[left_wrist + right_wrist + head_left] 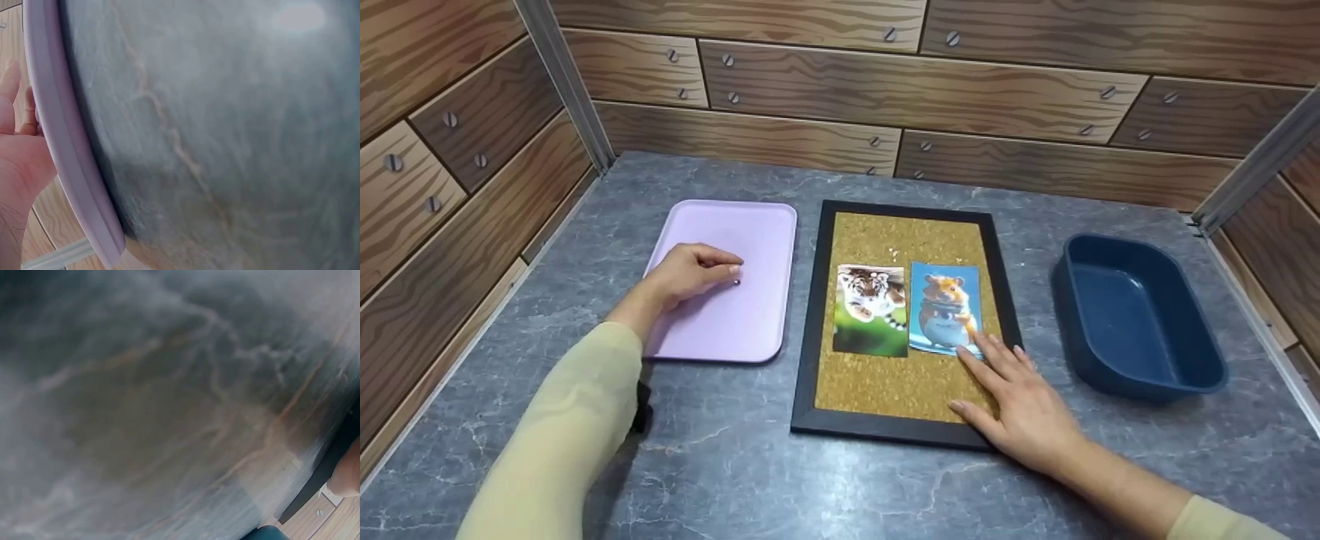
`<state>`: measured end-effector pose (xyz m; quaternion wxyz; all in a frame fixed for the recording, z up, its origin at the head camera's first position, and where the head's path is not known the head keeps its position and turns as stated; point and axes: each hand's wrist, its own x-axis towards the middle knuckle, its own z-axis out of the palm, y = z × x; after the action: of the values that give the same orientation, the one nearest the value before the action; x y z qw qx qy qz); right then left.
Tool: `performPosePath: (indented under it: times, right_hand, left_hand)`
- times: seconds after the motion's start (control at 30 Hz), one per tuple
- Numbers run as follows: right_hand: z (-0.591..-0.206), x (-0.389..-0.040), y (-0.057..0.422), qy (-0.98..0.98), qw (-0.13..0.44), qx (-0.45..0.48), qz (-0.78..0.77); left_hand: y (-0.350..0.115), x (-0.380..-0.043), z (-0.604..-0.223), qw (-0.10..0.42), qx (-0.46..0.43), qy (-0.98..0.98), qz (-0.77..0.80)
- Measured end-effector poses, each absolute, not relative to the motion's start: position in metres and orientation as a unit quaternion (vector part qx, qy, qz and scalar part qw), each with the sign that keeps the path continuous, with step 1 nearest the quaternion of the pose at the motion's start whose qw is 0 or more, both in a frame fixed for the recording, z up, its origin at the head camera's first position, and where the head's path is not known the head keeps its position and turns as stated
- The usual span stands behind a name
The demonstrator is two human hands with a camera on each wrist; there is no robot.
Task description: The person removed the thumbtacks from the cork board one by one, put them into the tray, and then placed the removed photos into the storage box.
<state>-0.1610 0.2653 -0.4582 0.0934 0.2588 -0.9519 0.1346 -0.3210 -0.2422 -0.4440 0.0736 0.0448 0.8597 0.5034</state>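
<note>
Over the lilac tray (720, 330), my left hand (686, 274) has its fingers bent, with thumb and forefinger close together. Tiny dark bits show at those fingertips; whether they are pinched or lie on the tray I cannot tell. My right hand (1024, 405) rests with spread fingers on the lower right of a black-framed cork board (877, 386). Its fingertips reach the bottom corner of a hamster picture (945, 307). Left of that picture, a tiger cub picture (871, 311) lies on the cork. Small pale, shiny bits (893, 254) show above the pictures.
A deep blue bin (1140, 322) stands right of the board. Everything sits on a grey marbled tabletop (720, 457), with wood-patterned panels (930, 97) at the back and sides. In the left wrist view, the tray's rim (62, 124) hides part of the left hand.
</note>
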Motion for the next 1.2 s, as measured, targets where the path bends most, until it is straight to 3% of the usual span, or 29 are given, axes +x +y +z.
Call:
performPosePath:
  times: [0.6, 1.2]
  right_hand:
    - [-0.46, -0.16, 0.265, -0.949, 0.102, 0.263, 0.143]
    - [-0.458, -0.16, 0.265, -0.95, 0.094, 0.258, 0.147]
  left_hand:
    - [-0.239, -0.322, -0.426, 0.051, 0.041, 0.847, 0.527]
    - [-0.198, -0.33, -0.387, 0.04, 0.086, 0.83, 0.55]
